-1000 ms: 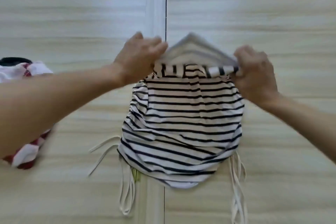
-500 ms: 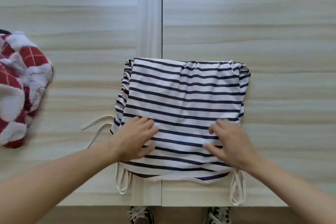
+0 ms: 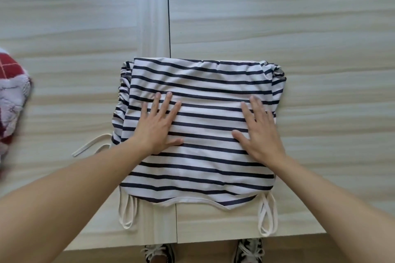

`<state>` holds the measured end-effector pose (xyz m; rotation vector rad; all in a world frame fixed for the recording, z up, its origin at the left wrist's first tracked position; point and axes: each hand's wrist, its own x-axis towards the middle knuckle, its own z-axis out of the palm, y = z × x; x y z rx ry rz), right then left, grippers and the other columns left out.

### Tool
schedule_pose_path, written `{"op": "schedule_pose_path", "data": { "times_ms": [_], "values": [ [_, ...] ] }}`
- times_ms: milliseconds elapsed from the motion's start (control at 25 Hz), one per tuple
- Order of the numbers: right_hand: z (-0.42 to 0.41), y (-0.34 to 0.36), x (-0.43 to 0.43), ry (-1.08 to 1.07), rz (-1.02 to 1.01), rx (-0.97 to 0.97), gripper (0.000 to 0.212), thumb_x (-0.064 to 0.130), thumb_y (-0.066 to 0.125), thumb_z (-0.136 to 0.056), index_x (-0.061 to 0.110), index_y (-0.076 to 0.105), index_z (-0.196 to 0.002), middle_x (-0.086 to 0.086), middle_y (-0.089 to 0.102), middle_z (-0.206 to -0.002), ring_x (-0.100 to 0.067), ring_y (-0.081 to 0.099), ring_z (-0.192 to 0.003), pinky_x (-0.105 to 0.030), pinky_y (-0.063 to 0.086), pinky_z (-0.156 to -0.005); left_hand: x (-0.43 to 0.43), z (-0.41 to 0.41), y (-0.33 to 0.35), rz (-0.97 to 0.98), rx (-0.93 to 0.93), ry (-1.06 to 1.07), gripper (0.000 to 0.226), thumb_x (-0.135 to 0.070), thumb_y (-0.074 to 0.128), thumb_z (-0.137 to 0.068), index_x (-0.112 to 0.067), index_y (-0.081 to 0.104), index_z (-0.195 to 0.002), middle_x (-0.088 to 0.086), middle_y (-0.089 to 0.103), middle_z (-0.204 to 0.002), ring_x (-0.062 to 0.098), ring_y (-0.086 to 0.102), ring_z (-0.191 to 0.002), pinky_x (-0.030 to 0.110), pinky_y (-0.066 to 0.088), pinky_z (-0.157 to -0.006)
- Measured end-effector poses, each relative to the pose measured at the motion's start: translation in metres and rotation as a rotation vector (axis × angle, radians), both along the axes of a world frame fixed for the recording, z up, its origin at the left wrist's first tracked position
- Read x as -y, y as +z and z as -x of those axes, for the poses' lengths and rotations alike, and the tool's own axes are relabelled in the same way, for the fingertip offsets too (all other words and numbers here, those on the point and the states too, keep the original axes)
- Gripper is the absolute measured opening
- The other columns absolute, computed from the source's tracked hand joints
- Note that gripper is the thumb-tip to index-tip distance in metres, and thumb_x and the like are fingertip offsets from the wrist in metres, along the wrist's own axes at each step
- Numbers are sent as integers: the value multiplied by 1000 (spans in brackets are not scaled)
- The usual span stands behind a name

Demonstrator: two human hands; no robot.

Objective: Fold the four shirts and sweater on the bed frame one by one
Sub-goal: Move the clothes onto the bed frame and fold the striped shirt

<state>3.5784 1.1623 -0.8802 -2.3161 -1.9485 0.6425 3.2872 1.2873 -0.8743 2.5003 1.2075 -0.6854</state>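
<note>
Risk first: the striped shirt (image 3: 201, 83) lies folded in the middle of the bed frame (image 3: 299, 28), straddling the seam between two panels (image 3: 168, 17), with its near hem close to the frame's near edge. I judge three faults possible from here. The gathered fabric along the shirt's left side (image 3: 123, 100) and at the far right corner bulges, so the folded layer may spring up or skew once pressure comes off. The loose tie loops at the near left (image 3: 128, 211) and near right (image 3: 267, 218), and the tie trailing to the left (image 3: 92, 145), could snag a wrist or drag the bundle when it is lifted. A pull toward me could draw the hem over the edge. Hands next: the left hand (image 3: 159, 126) lies flat on the left half of the shirt, fingers straight and spread, thumb out, gripping nothing. The right hand (image 3: 259, 134) lies flat on the right half, likewise released, palm down on the stripes. Both press only. A red and white garment (image 3: 12, 96) sits at the far left margin, well apart and untouched; I cannot tell whether it is folded.
</note>
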Motion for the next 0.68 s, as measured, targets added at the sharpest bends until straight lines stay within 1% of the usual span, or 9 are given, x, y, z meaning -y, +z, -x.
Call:
{"op": "schedule_pose_path", "data": {
  "times_ms": [80, 160, 200, 320, 440, 480, 560, 600, 680],
  "values": [
    [-12, 9, 26, -302, -80, -104, 78, 47, 53, -96, 15, 20, -159, -10, 14, -167, -27, 11, -155, -47, 16, -125, 9, -18, 8, -46, 71, 3, 105, -74, 45, -88, -21, -8, -161, 12, -20, -168, 35, -23, -153, 60, 3, -124],
    [-12, 21, 62, -610, -61, -203, 77, 43, 58, -95, 12, 24, -157, -12, 25, -161, -29, 26, -148, -45, 27, -120, 28, -38, 15, -84, 201, -84, 93, -63, 49, -93, -18, 4, -162, 13, -12, -169, 35, -17, -155, 57, 7, -125],
    [-6, 25, 84, -689, -26, -235, 77, 43, 59, -94, 13, 24, -156, -10, 27, -158, -29, 30, -145, -43, 30, -116, 41, -50, 17, -69, 244, -135, 89, -59, 49, -95, -20, 6, -162, 12, -12, -169, 34, -17, -155, 56, 8, -126],
    [20, 28, 129, -731, 76, -268, 79, 46, 61, -92, 17, 25, -156, -5, 30, -154, -27, 33, -142, -43, 34, -113, 73, -83, 9, 30, 251, -173, 83, -56, 44, -98, -26, 1, -162, 8, -18, -169, 33, -21, -154, 57, 6, -125],
    [11, 19, 90, -849, -12, -398, 86, 43, 69, -88, 16, 24, -156, -8, 33, -151, -27, 36, -141, -44, 38, -114, 87, -104, 3, 80, 172, -63, 79, -51, 43, -99, -24, 2, -162, 9, -19, -169, 34, -23, -153, 61, 8, -123],
    [1, 17, 63, -866, -49, -420, 90, 41, 71, -86, 15, 22, -156, -9, 31, -152, -29, 34, -144, -45, 36, -116, 93, -109, 8, 56, 178, -19, 77, -46, 46, -98, -21, 9, -161, 11, -12, -169, 36, -16, -155, 59, 10, -123],
    [-27, 15, 0, -801, -102, -386, 100, 39, 74, -82, 14, 14, -159, -12, 25, -160, -32, 21, -150, -45, 26, -121, 114, -123, 22, -16, 306, 64, 67, -39, 52, -92, -15, 31, -151, 16, 16, -165, 40, 16, -152, 52, 27, -119],
    [-41, 15, -32, -705, -117, -346, 105, 40, 76, -81, 14, 11, -160, -12, 22, -162, -30, 17, -152, -44, 22, -123, 129, -133, 29, -25, 373, 80, 63, -41, 54, -90, -15, 37, -145, 15, 29, -158, 38, 31, -144, 50, 37, -111],
    [-64, 17, -89, -421, -42, -224, 106, 45, 75, -81, 18, 10, -160, -10, 17, -166, -27, 12, -154, -43, 17, -124, 161, -153, 33, 42, 378, 136, 71, -58, 55, -87, -17, 36, -143, 12, 34, -149, 35, 38, -132, 49, 42, -100]
  ]
}}
